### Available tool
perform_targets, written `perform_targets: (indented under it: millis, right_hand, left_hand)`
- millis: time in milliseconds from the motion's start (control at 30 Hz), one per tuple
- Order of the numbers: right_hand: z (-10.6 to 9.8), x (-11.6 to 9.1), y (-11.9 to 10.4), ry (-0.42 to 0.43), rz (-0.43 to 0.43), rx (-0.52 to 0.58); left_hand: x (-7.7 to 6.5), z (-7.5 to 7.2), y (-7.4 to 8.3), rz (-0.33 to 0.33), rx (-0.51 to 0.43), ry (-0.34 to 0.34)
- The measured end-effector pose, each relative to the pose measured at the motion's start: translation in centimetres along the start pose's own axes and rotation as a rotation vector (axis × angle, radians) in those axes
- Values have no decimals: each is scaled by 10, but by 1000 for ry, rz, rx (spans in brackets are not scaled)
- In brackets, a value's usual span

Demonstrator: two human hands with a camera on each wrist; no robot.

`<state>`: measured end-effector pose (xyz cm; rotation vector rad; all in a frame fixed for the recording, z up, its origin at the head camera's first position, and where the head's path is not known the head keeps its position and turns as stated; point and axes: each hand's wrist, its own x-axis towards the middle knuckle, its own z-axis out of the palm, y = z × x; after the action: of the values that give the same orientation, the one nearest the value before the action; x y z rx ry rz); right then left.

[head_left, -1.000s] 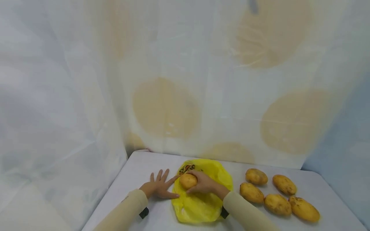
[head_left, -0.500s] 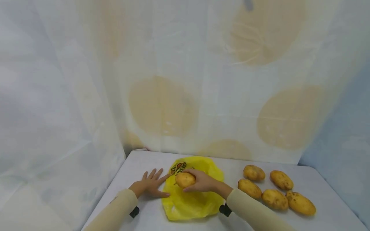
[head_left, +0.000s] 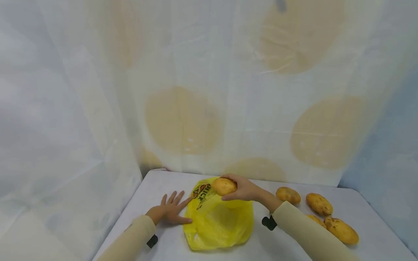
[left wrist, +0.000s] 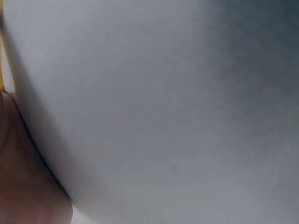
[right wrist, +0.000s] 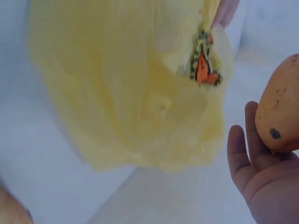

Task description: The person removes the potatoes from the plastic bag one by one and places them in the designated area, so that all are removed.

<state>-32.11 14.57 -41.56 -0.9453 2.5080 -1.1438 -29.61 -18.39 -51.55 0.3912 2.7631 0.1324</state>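
Observation:
My right hand (head_left: 243,188) holds a yellow-brown potato (head_left: 224,186) over the far part of a yellow plastic bag (head_left: 218,226). In the right wrist view this potato (right wrist: 282,112), marked with a dark spot, rests against the fingers of the right hand (right wrist: 275,191). The bag lies flattened and crumpled on the table, a dark and orange print near its far left corner. To its left, my left hand (head_left: 168,212) lies with fingers spread on the white tabletop, thumb and forefinger at the bag's edge. Only part of the left palm (left wrist: 28,172) shows in the left wrist view.
Several loose potatoes lie at the right of the table, among them one at the back (head_left: 288,195), one farther right (head_left: 319,204) and one in front (head_left: 341,231). My right sleeve (head_left: 307,232) partly covers the group. A white curtain (head_left: 248,90) hangs behind the table.
My right hand has lifted the potato from over the bag's middle toward its far edge, then rightward. The left hand stays spread beside the bag. The head view has shifted slightly.

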Motion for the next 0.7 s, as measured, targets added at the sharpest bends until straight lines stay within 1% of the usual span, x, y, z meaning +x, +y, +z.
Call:
perform_targets:
  millis: [100, 200, 300, 367, 500, 567, 700]
  right_hand:
    - [-16, -7, 5, 38, 4, -18]
    - [-26, -18, 9, 53, 6, -16]
    - [-32, -26, 16, 75, 23, 3]
    - [-37, -29, 22, 105, 43, 1]
    - [-49, -33, 32, 182, 53, -38]
    - [-52, -35, 40, 200, 44, -71]
    - [-54, -43, 55, 219, 64, -87]
  left_hand:
    - [-1, -3, 2, 4, 8, 4]
    - [-3, 1, 4, -2, 9, -14]
    - [-6, 7, 3, -12, 8, -30]
    - [-6, 7, 3, -13, 10, -33]
    - [-3, 4, 1, -14, 12, -4]
    - [-2, 3, 0, -13, 7, -7]
    - [-2, 5, 0, -10, -10, -35]
